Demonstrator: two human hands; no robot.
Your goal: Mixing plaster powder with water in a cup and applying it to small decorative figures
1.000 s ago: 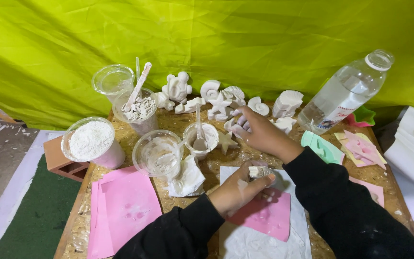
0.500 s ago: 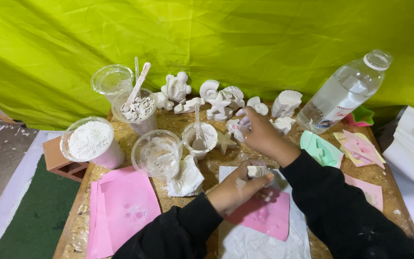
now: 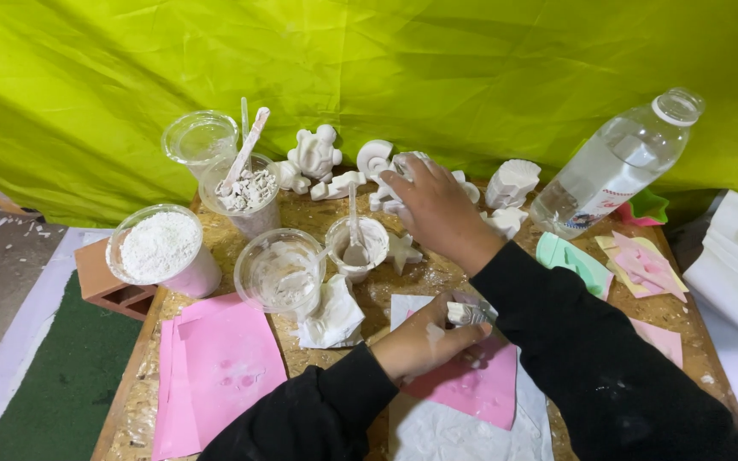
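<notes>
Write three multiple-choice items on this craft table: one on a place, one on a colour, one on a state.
1. Where is the right hand?
A. On the white plaster figures at the back
B. On the water bottle
C. In the powder tub

2. What colour is the sheet under the left hand?
A. Green
B. Pink
C. Blue

3. How does the clear bottle stand?
A. Upright
B. Flat on its side
C. Leaning against the green backdrop

Key: 1 A, its fingers rest among the figures; 2 B, pink shows around the hand; 3 C, its capped top tilts back onto the cloth.
</notes>
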